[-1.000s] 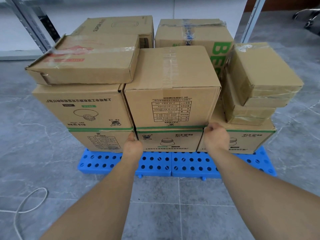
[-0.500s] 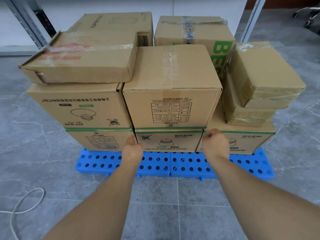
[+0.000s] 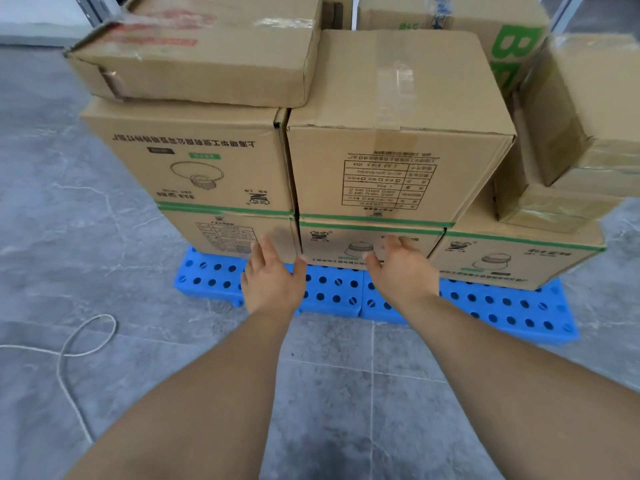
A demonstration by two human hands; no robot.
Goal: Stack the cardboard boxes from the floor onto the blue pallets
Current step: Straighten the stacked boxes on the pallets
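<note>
Both hands, left hand (image 3: 273,282) and right hand (image 3: 403,271), hover open before the stacked boxes (image 3: 398,174).

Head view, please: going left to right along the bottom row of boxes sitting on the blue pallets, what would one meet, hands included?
Bottom-left box → left hand → bottom-middle box → right hand → bottom-right box.
</note>
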